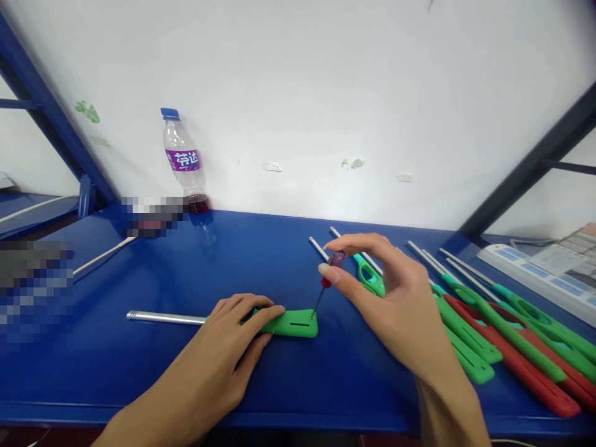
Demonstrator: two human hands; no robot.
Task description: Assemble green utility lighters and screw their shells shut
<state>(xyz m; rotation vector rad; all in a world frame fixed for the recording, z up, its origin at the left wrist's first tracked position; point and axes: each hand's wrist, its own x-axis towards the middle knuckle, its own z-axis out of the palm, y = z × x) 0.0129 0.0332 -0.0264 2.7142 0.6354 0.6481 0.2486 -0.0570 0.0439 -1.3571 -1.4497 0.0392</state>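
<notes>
Left hand (228,347) is clasping the lighter (293,323) down to steady it while right hand (391,298) is pinching the screwdriver (326,282) against its end.

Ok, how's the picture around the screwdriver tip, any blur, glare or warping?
Head view: soft, even light, faint shadows under the left hand and right hand; screwdriver and green lighter fairly sharp, no glare; blue table dimly mirrors the bottle; pixelated patches mask the left; shelf posts slant at the edges.
</notes>
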